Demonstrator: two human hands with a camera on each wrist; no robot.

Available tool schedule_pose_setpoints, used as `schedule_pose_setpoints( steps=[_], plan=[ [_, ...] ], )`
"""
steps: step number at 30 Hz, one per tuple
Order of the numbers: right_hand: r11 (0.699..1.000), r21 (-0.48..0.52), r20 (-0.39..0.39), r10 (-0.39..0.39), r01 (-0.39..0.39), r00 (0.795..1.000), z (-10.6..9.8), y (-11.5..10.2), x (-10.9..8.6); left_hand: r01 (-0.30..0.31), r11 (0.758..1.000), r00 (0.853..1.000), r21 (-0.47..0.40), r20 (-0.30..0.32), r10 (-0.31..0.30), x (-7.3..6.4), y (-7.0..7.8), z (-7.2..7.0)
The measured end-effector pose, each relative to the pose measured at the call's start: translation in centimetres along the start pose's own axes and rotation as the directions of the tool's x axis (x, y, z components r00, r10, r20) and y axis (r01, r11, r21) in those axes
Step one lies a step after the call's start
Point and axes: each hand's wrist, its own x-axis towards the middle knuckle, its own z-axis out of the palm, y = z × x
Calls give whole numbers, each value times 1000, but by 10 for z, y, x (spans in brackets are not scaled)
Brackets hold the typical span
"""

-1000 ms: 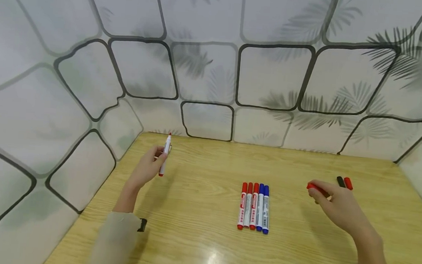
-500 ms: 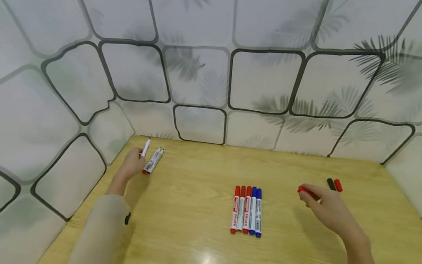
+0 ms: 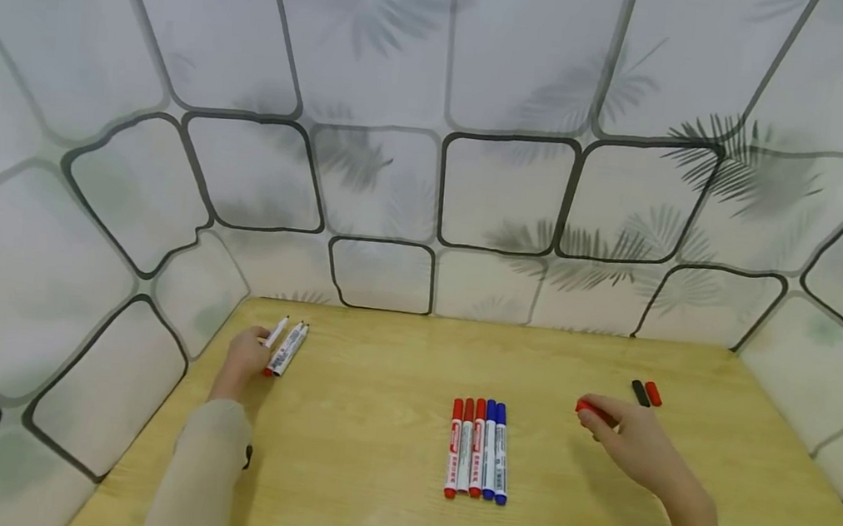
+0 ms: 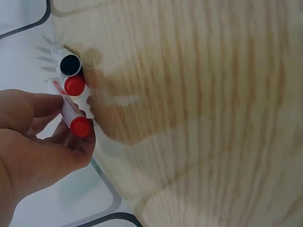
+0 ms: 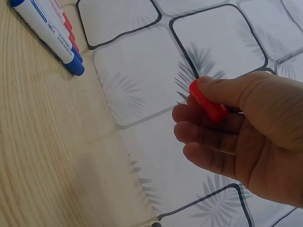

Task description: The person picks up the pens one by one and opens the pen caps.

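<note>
My left hand (image 3: 246,358) pinches an uncapped white marker (image 4: 71,112) with a red end, its bare tip pointing toward the wall. Right alongside it at the table's far left lie two more uncapped markers, one with a black end (image 4: 70,65) and one with a red end (image 4: 75,85). Over the right side of the table, my right hand (image 3: 639,441) holds a loose red marker cap (image 5: 208,101) between thumb and fingers. Beyond that hand, a black cap (image 3: 640,392) and another red cap (image 3: 653,393) lie side by side.
A neat row of several capped markers, red ones (image 3: 465,451) and blue ones (image 3: 497,453), lies mid-table. The wooden table (image 3: 347,424) meets a patterned wall covering (image 3: 398,186) at its back and sides.
My left hand has moved left and down with its marker, to beside the two uncapped markers. The right hand keeps its hold on the red cap. The head view has tilted up.
</note>
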Motion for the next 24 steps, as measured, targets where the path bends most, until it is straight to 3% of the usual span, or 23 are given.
schedule_pose_setpoints(
  steps=[5,16,24],
  plan=[
    [1000,6,9,6,-6,1000,-1,0,-4,-15,1000,1000,21,13,15,-1,-4,10],
    [998,22,56,58,-60,997,0,8,-23,-37,999,999,27,-1,37,-9,0,29],
    [995,46,48,83,-85,995,1,6,-23,-46,999,999,23,-8,46,-7,-3,26]
  ],
)
